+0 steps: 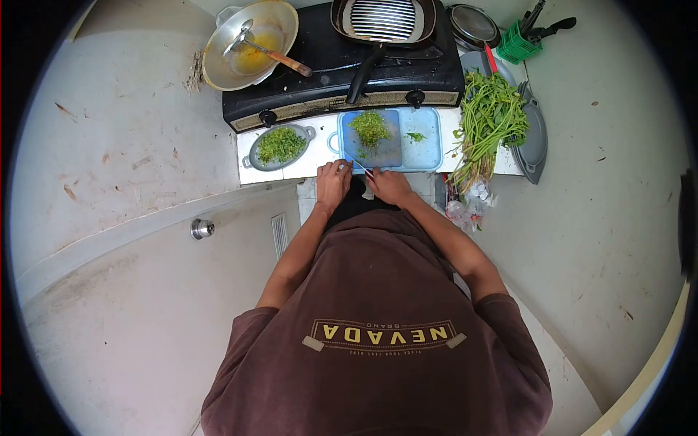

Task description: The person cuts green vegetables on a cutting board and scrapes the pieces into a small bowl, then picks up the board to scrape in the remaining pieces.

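Note:
Near the front edge of a blue cutting board [392,156], my right hand [391,187] is closed round the handle of a knife [360,166], whose blade points up and left over the board. My left hand [334,182] is at the board's front left corner beside the blade, fingers bent together; what they hold is too small to make out. Chopped greens [370,128] lie in a heap on the board's darker left part, and a few leaves [416,136] rest on its lighter right part. A grey oval dish [252,158] with chopped greens stands left of the board.
A black stove [320,73] stands behind the board, bearing a large pan [213,62] with a ladle and a square grill pan [429,22]. On the right lie long-stemmed greens [491,116], grey lids [534,138], plastic bags [469,211] and a green basket [518,47] of utensils.

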### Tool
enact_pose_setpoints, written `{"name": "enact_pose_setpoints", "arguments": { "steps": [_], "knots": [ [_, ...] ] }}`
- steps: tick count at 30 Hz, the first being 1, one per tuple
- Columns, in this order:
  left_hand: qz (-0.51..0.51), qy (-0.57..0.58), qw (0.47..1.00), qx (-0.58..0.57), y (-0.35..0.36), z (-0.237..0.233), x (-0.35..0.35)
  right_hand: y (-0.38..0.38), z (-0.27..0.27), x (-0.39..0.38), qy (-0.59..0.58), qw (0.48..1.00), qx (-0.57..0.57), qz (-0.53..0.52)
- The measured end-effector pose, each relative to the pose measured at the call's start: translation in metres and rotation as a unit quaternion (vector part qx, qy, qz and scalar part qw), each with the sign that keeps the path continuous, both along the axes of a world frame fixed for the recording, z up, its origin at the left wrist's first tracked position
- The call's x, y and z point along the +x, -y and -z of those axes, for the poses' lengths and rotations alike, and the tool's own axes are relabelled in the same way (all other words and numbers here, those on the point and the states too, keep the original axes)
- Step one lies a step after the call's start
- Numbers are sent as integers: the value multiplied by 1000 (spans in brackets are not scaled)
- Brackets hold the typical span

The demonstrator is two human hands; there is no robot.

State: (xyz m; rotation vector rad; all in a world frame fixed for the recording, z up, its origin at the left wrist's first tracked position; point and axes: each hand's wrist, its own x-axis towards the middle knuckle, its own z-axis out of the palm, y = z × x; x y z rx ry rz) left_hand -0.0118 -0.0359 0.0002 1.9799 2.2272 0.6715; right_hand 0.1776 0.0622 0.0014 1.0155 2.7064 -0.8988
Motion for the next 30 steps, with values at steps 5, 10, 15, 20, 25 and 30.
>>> {"name": "enact_pose_setpoints", "arguments": {
  "steps": [5, 10, 15, 20, 25, 30],
  "knots": [
    [-1, 2, 1000, 3, 0, 0, 0, 3, 9, 3, -33, 999, 18, -11],
    [-3, 5, 1000, -3, 1, 2, 0, 3, 8, 4, -50, 998, 24, -10],
    [0, -4, 1000, -1, 1, 2, -2, 2, 8, 2, -30, 999, 22, -12],
    [-1, -2, 1000, -6, 0, 1, 0, -1, 7, -6, -2, 1000, 8, -12],
    [0, -4, 1000, -5, 1, 1, -1, -1, 0, -1, 12, 1000, -9, -15],
    [-6, -9, 1000, -8, 3, 0, 1, -1, 1, 2, 11, 1000, -4, -1]
  ]
}}
